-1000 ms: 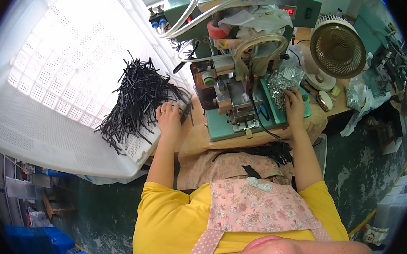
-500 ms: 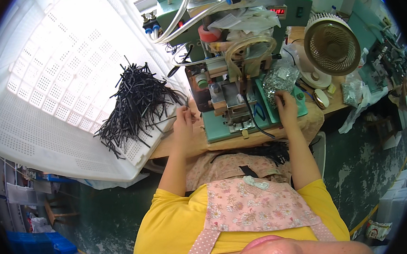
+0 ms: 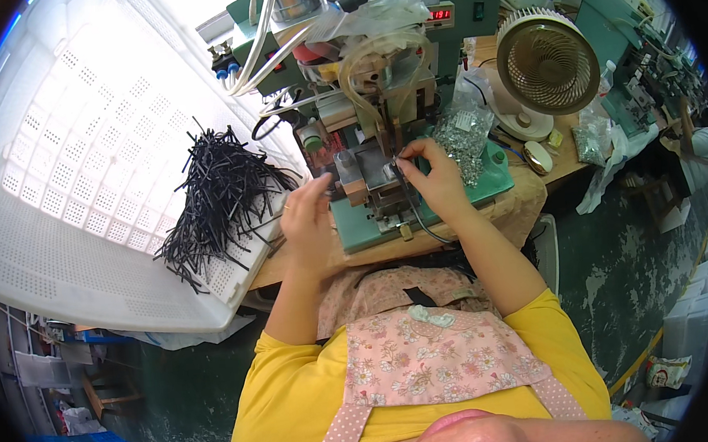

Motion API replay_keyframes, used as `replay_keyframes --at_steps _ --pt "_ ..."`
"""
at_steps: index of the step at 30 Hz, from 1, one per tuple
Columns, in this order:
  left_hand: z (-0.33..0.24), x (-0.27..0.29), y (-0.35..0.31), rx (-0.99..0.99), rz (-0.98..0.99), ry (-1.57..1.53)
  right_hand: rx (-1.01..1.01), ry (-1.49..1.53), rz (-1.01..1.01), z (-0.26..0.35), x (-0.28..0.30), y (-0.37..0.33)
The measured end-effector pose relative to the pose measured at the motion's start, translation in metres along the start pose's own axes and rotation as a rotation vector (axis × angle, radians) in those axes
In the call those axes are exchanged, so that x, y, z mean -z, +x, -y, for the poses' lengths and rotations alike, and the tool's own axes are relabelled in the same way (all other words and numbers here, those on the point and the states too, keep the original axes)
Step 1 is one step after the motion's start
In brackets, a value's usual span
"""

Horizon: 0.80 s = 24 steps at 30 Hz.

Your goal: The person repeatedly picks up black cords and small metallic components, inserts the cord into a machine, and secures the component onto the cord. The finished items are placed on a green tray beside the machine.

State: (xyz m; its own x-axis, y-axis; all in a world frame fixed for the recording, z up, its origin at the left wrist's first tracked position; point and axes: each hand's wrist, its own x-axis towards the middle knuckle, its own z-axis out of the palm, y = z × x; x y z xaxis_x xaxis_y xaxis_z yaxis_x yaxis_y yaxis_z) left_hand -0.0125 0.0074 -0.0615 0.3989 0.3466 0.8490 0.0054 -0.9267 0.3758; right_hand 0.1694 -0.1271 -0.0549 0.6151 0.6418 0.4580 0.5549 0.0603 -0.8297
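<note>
Right hand (image 3: 434, 177) pinching a black cord (image 3: 416, 208) at the press (image 3: 375, 178); left hand (image 3: 310, 212) hovering half-open; keeping fingertips clear is advisable

I am looking at a small factory workstation. A green bench press machine (image 3: 381, 136) with hoses and a red digital readout stands on the surface (image 3: 527, 195), beside a perforated white plastic crate (image 3: 60, 186) holding a heap of black cable ties (image 3: 215, 194). Bags of small metal parts (image 3: 463, 133) (clearly piecework stock) and a desk fan (image 3: 547, 60) sit nearby, with more machines (image 3: 651, 81) along the right.
</note>
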Motion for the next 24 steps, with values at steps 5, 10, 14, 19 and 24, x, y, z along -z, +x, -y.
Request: replay_keyframes --at_steps 5,10,14,19,24 --pt "-0.045 -0.038 0.007 -0.345 0.050 -0.109 -0.088 0.195 -0.030 0.002 -0.007 0.001" --pt "-0.047 -0.063 0.007 -0.351 0.136 -0.076 0.172 -0.185 -0.070 -0.002 0.015 0.007" --pt "-0.046 -0.062 0.002 -0.435 0.045 -0.152 0.116 -0.094 -0.330 -0.027 0.056 0.007" --pt "-0.047 -0.067 -0.003 -0.387 0.076 -0.097 0.097 -0.255 -0.430 -0.084 0.083 -0.002" --pt "-0.043 -0.071 -0.003 -0.392 0.042 -0.144 0.063 -0.436 -0.003 -0.114 0.094 -0.020"
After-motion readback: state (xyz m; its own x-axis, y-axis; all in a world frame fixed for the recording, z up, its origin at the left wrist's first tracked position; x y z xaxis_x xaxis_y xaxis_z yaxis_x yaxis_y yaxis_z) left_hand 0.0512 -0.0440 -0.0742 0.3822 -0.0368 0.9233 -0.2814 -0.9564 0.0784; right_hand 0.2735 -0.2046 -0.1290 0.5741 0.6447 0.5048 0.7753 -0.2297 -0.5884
